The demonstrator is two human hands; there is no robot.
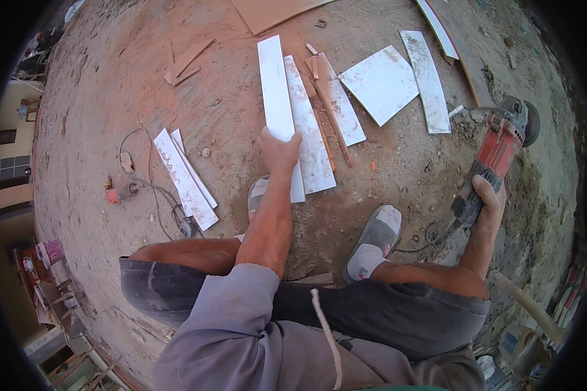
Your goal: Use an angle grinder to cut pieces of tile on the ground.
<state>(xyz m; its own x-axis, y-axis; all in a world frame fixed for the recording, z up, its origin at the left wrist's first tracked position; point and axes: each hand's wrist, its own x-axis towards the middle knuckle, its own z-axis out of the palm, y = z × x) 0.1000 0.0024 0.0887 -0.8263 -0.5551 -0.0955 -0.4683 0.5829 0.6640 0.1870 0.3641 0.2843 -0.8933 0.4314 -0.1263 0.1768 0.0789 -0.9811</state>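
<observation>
My left hand (277,151) grips a long white board (273,78) that stands out ahead of me. It lies beside a dust-marked white board (312,143), with more white strips and a thin brown piece (331,124) to its right. In my right hand (488,202) is a red and black angle grinder (496,150), held by its body at the right, its disc turned outward and a cord trailing down toward my sandalled foot (375,241).
Two white offcuts (179,176) and a red power tool (120,193) with cords lie at left on the dirt ground (85,143). A square white panel (381,85), brown sheets (274,10) and offcuts lie farther out. A wooden handle (531,303) is at lower right.
</observation>
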